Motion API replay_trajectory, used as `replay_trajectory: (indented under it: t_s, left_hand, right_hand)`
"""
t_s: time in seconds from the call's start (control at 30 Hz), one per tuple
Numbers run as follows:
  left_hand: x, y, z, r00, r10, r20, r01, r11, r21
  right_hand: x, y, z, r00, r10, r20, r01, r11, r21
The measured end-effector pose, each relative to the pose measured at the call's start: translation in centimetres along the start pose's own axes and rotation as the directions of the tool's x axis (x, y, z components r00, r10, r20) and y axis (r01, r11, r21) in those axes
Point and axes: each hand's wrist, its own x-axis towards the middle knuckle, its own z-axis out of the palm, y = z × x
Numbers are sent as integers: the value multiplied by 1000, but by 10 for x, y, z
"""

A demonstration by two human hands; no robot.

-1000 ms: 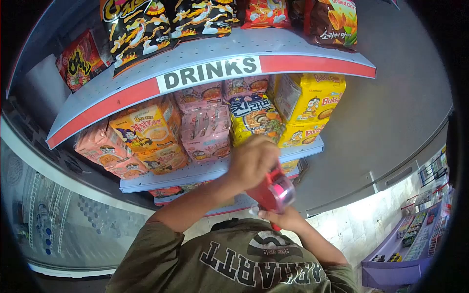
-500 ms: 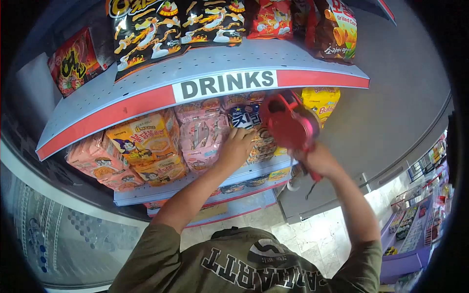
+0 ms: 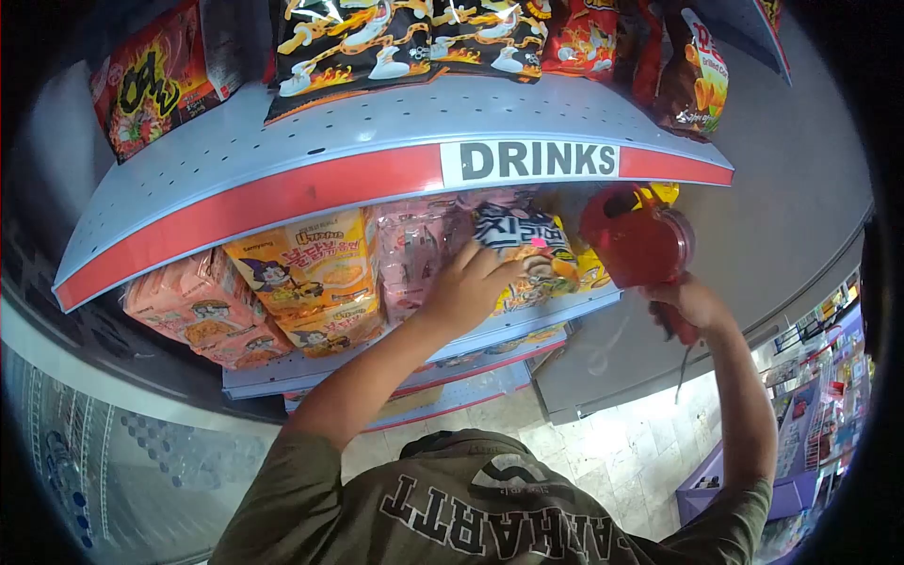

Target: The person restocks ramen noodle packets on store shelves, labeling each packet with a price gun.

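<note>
My left hand (image 3: 476, 287) grips the left side of a blue-and-yellow instant noodle packet (image 3: 535, 250), which leans out at the front of the middle shelf. A small pink price sticker (image 3: 538, 242) shows on the packet's upper part. My right hand (image 3: 690, 303) is wrapped round the handle of a red price labelling gun (image 3: 640, 240). The gun is raised to the right of the packet, apart from it. Partly behind the gun are yellow noodle packets (image 3: 589, 268).
Orange noodle packs (image 3: 306, 268), pink packs (image 3: 414, 254) and salmon-coloured packs (image 3: 193, 311) fill the shelf to the left. Above my hands runs a shelf edge with a DRINKS sign (image 3: 530, 162). Black snack bags (image 3: 353, 47) stand on top. A grey panel (image 3: 782, 188) is at the right.
The labelling gun has moved right, away from the noodle packet, in my right hand. A pink sticker now shows on the packet, which is tipped further in my left hand. The view has shifted.
</note>
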Motion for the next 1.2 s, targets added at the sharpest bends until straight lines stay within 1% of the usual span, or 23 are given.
replay_trajectory:
  t_s: [0.03, 0.1, 0.13, 0.23, 0.27, 0.37, 0.4, 0.47, 0.5, 0.53, 0.57, 0.6, 0.7, 0.77, 0.8, 0.83, 0.9, 0.97, 1.0, 1.03, 1.1, 1.13, 1.2]
  left_hand:
    - [-3, 0, -15, 997, 60, -49, -57, 997, 52]
    - [-18, -5, -37, 996, 83, -11, -80, 983, 164]
    - [-22, -9, -48, 996, 66, 62, -79, 968, 237]
    - [-41, -25, -45, 969, -147, 198, 95, 964, 248]
    - [-46, -28, -43, 958, -180, 225, 114, 954, 278]
    - [-33, -11, -41, 984, -168, 54, 137, 922, 362]
    - [-29, -4, -41, 982, -156, 104, 111, 931, 349]
    - [-25, 10, -40, 970, -134, 202, 63, 944, 323]
    - [-28, 16, -33, 949, -158, 274, 89, 965, 248]
    - [-33, 23, -21, 922, -175, 345, 121, 978, 172]
    - [-35, 28, -8, 891, -182, 415, 158, 983, 93]
    - [-33, 31, 5, 911, -167, 376, 134, 984, 113]
    - [-18, 25, 49, 961, -123, 247, 77, 979, 190]
    - [-10, 18, 74, 979, -125, 159, 82, 965, 250]
    - [-5, 18, 76, 936, -196, 293, 126, 963, 240]
    - [-3, 19, 78, 929, -192, 315, 114, 961, 251]
    - [2, 22, 82, 913, -194, 359, 95, 957, 275]
    - [15, 33, 74, 942, -190, 276, 124, 963, 239]
    - [24, 41, 66, 953, -191, 234, 139, 965, 223]
    - [34, 47, 56, 944, -240, 226, 192, 958, 216]
    - [55, 54, 29, 923, -326, 205, 286, 937, 200]
    - [62, 52, 18, 940, -297, 170, 263, 945, 195]
    - [71, 45, -11, 967, -233, 102, 212, 960, 183]
  right_hand:
    - [8, 2, 6, 999, -40, 21, 41, 999, -17]
    - [32, 6, 15, 991, -114, 68, 118, 992, -51]
    - [33, -5, 24, 989, -132, 72, 137, 988, -67]
    - [54, -18, 50, 978, -172, 116, 182, 980, -79]
    - [66, -18, 55, 973, -190, 134, 201, 977, -75]
    - [92, -23, 65, 985, -57, 165, 107, 943, -315]
    - [95, -18, 59, 985, -29, 171, 101, 899, -426]
    - [84, -4, 39, 944, -146, 296, 295, 777, -557]
    - [52, -21, 25, 953, -88, 291, 255, 754, -606]
    - [27, -27, 15, 973, -47, 224, 179, 766, -617]
    - [22, -14, 4, 990, 15, 142, 66, 833, -549]
    - [17, 1, -7, 994, 86, 62, -48, 885, -463]
    - [-1, 33, -12, 999, 9, 33, -3, 987, -163]
    - [2, 68, -5, 979, -205, 9, 205, 974, -96]
    - [-7, 67, 3, 969, -243, 44, 245, 969, -32]
    - [-11, 73, 0, 993, -93, 79, 103, 985, -136]
    - [-8, 109, 9, 984, -167, 63, 163, 984, 71]
    - [-10, 144, 13, 992, -123, 42, 106, 954, 281]
    - [-11, 150, 14, 980, -193, 53, 165, 931, 327]
    - [-14, 155, 12, 981, -171, 93, 126, 922, 367]
    - [-17, 161, 5, 956, -248, 153, 167, 897, 409]
    - [-12, 174, 5, 948, -266, 175, 158, 870, 467]
    - [-4, 174, 1, 918, -304, 256, 141, 851, 505]
